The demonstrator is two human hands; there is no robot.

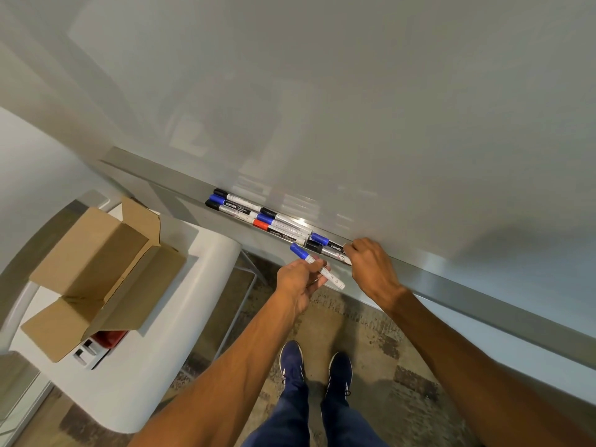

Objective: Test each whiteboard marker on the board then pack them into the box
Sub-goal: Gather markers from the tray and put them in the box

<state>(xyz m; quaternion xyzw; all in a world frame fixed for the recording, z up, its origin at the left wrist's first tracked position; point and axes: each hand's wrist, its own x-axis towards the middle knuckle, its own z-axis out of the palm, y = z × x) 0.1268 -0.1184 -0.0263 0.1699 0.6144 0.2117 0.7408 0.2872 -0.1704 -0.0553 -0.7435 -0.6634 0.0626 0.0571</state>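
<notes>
The left grip (298,282) pinches a blue-capped white plastic marker (322,271) just off the grey metal board tray (467,296). The right grip (371,269) curls onto markers (280,225) lying there, closure unclear. A careless nudge could roll them off.

Single head-worn view, tilted steeply down over the marker ledge (467,300).
The wide-angle camera sits close above the ledge, facing forward and down: whiteboard (354,108) beyond it, box (96,253) to its lower left, shoes (292,359) beneath.
</notes>
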